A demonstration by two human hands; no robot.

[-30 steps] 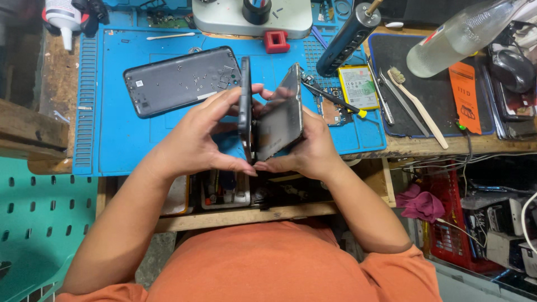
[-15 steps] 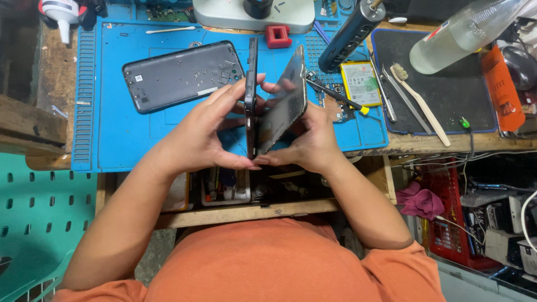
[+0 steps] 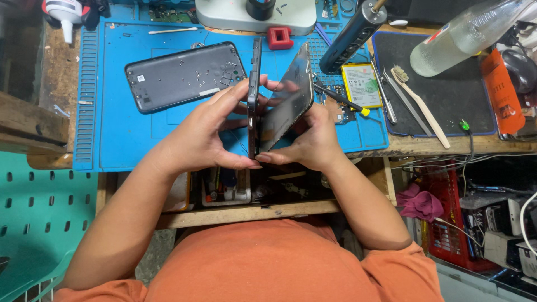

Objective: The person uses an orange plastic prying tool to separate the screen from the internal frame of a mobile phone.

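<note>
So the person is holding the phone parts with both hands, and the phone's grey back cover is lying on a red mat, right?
Not quite. The head view shows the grey back cover lying on a blue mat, not a red one. The rest is right: the left hand and the right hand together hold the phone frame and the screen panel.

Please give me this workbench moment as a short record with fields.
left hand: holds the phone frame on edge
right hand: holds the screen panel, tilted away from the frame at the top
parts: meet at the bottom edge
mat: blue work mat
on mat: grey back cover, red block, battery
right side: toothbrush, clear bottle
</note>
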